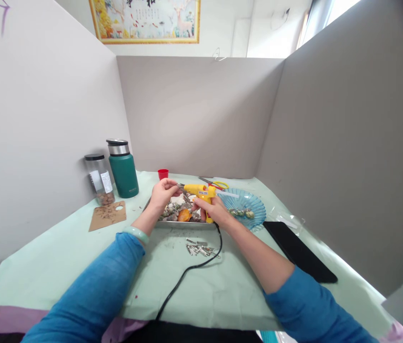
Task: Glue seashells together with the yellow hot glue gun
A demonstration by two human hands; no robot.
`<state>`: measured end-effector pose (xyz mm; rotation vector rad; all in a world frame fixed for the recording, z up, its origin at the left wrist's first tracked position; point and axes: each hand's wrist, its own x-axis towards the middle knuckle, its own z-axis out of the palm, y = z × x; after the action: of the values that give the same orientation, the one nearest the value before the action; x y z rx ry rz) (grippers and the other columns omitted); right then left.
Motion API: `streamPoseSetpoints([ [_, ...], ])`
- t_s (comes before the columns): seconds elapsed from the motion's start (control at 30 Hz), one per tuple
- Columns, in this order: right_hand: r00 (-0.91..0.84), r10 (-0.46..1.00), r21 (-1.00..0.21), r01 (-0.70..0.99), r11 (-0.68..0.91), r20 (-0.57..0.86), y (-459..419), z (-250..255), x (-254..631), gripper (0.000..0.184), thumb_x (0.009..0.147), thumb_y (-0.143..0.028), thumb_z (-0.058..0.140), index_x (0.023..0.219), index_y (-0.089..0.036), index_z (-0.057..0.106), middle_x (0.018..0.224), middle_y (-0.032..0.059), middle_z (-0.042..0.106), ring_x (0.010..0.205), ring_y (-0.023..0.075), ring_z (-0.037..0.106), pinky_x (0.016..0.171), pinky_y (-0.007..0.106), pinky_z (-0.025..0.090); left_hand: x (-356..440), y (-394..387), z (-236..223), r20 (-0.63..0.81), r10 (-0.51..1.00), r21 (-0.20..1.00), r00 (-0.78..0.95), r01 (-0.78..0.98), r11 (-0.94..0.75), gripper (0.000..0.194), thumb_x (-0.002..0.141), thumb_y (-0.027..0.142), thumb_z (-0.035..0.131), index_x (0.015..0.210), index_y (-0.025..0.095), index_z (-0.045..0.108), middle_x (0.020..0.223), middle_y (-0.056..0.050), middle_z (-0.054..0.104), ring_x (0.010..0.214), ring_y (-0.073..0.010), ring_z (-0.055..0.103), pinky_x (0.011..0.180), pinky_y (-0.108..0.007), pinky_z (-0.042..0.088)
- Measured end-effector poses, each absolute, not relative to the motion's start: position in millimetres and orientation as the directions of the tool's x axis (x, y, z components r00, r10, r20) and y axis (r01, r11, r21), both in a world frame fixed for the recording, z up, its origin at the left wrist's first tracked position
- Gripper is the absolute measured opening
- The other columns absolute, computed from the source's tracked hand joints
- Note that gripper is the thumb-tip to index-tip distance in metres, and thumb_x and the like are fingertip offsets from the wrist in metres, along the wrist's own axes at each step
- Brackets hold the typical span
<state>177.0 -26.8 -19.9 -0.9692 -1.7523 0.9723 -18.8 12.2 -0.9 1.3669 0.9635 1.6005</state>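
Observation:
My right hand (213,209) is wrapped round the handle of a yellow hot glue gun (196,189), with a clear glue stick (228,194) poking out of its back. The nozzle points left, toward my left hand (166,193). The fingers of that hand are pinched together at the nozzle tip; what they hold is too small to make out. Beneath both hands lies a metal tray (187,225) filled with shell-like and dried pieces, one of them orange (184,215). Several small silvery metal clips (199,247) are heaped in front of the tray.
A blue scalloped plate (256,202) bears several greenish pieces. Yellow-handled scissors (220,185) and a red cup (163,174) are behind. Left stand a green bottle (124,174) and a jar (98,178) near brown card (106,216). The black cord (183,276) crosses the front; a black slab (297,250) lies right.

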Motion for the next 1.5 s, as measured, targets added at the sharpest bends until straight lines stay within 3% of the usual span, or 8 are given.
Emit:
streamPoseSetpoints([
  [0.57, -0.309, 0.895, -0.899, 0.197, 0.392, 0.322, -30.1, -17.0, 175.7, 0.036, 0.083, -0.048, 0.056, 0.082, -0.015, 0.07, 0.062, 0.0022, 0.068, 0.039, 0.0076, 0.048, 0.043, 0.02, 0.038, -18.2, 12.3, -0.9, 0.382, 0.92, 0.918, -0.09, -0.08, -0.389, 0.028, 0.06, 0.022, 0.075, 0.076, 0.015, 0.055, 0.057, -0.001, 0.066, 0.056, -0.0166, 0.066, 0.059, -0.028, 0.052],
  [0.87, -0.316, 0.888, -0.894, 0.191, 0.404, 0.334, -25.8, -21.7, 176.6, 0.035, 0.084, -0.049, 0.056, 0.085, -0.016, 0.07, 0.053, 0.0006, 0.063, 0.04, 0.0102, 0.049, 0.045, 0.022, 0.039, -18.7, 13.1, -2.1, 0.388, 0.917, 0.916, -0.096, -0.068, -0.395, 0.027, 0.06, 0.022, 0.075, 0.076, 0.015, 0.055, 0.057, -0.003, 0.066, 0.056, -0.017, 0.066, 0.058, -0.027, 0.052],
  [1.5, -0.312, 0.892, -0.903, 0.174, 0.392, 0.327, -29.2, -17.7, 175.0, 0.035, 0.084, -0.047, 0.056, 0.081, -0.014, 0.069, 0.057, 0.0007, 0.065, 0.039, 0.0075, 0.047, 0.043, 0.02, 0.038, -18.3, 13.7, -4.0, 0.404, 0.911, 0.913, -0.08, -0.02, -0.407, 0.027, 0.06, 0.023, 0.074, 0.076, 0.014, 0.055, 0.056, -0.001, 0.065, 0.057, -0.0175, 0.067, 0.06, -0.028, 0.053],
])
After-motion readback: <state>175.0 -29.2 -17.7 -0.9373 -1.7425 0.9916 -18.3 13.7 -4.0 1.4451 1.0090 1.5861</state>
